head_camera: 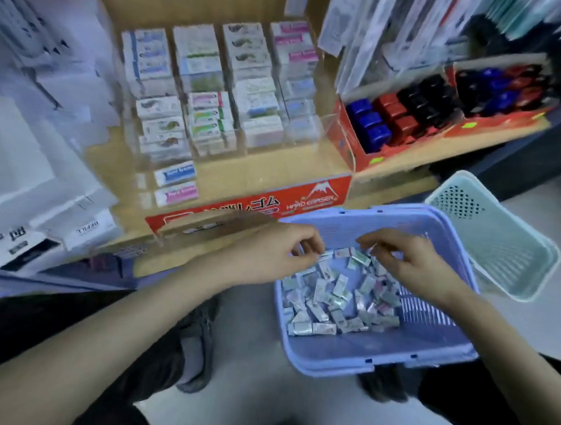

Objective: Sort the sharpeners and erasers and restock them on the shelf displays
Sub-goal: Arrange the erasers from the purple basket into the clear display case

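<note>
Both hands work inside the purple basket. The left hand and right hand curl their fingers down onto the far end of the loose erasers heaped in it (blur hides whether either actually pinches one). The wrappers look alike, so a hurried grab could carry mixed kinds to the clear display beyond the basket, or drop some on the floor beside it.

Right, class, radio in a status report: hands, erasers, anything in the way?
Left hand, right hand both in purple basket, fingers curled over loose erasers; grip unclear. Nothing blocks the pile.
</note>
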Demonstrator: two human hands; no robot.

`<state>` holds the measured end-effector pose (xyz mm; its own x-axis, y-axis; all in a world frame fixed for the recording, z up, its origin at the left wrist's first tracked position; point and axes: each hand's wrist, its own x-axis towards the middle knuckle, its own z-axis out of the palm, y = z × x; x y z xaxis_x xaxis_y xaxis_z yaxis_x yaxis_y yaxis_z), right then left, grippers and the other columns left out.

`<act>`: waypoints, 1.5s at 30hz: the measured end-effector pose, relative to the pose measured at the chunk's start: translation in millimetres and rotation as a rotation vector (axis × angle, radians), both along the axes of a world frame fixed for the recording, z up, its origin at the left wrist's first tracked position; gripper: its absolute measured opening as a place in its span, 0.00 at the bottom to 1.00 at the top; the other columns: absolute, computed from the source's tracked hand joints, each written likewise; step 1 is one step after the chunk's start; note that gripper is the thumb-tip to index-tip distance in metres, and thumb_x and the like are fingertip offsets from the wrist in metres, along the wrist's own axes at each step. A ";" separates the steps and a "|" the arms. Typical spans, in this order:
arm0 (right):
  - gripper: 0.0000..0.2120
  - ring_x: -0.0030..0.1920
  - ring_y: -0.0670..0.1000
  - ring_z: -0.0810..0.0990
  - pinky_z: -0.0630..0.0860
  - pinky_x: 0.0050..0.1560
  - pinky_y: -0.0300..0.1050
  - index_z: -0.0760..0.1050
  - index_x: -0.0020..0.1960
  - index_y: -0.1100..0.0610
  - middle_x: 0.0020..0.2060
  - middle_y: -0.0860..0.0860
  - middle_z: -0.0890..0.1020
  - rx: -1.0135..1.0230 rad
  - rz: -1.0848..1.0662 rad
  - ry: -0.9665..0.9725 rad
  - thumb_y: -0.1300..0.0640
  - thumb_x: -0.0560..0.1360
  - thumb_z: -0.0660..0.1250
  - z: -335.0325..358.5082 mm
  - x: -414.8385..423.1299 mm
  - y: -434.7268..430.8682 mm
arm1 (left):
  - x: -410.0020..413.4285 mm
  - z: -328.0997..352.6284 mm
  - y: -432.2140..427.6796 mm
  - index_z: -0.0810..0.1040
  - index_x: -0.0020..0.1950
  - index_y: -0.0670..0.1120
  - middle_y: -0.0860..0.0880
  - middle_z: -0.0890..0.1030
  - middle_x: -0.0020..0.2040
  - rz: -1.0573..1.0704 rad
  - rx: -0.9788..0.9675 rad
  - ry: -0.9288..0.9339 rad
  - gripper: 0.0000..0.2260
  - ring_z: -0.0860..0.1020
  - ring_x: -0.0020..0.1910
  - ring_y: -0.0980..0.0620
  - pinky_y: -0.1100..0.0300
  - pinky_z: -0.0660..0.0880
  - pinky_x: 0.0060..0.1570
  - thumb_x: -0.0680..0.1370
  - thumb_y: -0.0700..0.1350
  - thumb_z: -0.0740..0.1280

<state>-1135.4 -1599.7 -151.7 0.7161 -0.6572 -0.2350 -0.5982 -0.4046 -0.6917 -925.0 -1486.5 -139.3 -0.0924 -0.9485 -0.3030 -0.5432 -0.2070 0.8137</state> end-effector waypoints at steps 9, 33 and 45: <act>0.17 0.45 0.57 0.79 0.71 0.39 0.45 0.72 0.65 0.59 0.61 0.58 0.76 0.352 -0.240 0.439 0.65 0.77 0.58 -160.6 -87.1 0.2 | -69.2 -198.1 -58.4 0.70 0.64 0.36 0.42 0.65 0.57 0.035 0.353 -0.112 0.20 0.72 0.56 0.44 0.73 0.64 0.45 0.75 0.37 0.70; 0.30 0.61 0.63 0.71 0.71 0.57 0.53 0.60 0.70 0.58 0.66 0.59 0.62 0.407 -0.166 0.512 0.55 0.73 0.70 -304.7 -28.8 -31.6 | -99.3 -323.7 -92.4 0.43 0.74 0.64 0.45 0.56 0.71 -0.248 0.538 -0.561 0.51 0.56 0.71 0.41 0.43 0.67 0.61 0.63 0.63 0.75; 0.16 0.44 0.53 0.74 0.68 0.38 0.42 0.71 0.59 0.58 0.44 0.52 0.77 0.627 -0.409 0.268 0.57 0.74 0.70 -298.8 -39.7 -31.4 | -87.5 -334.3 -97.8 0.73 0.63 0.54 0.44 0.74 0.57 -0.100 0.463 -0.335 0.23 0.74 0.57 0.43 0.53 0.72 0.52 0.72 0.63 0.66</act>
<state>-1175.1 -1631.0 -450.5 0.3137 -0.5440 -0.7782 -0.7933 0.3002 -0.5297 -1012.5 -1584.3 -473.6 -0.0028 -0.7020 -0.7122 -0.7906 -0.4345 0.4314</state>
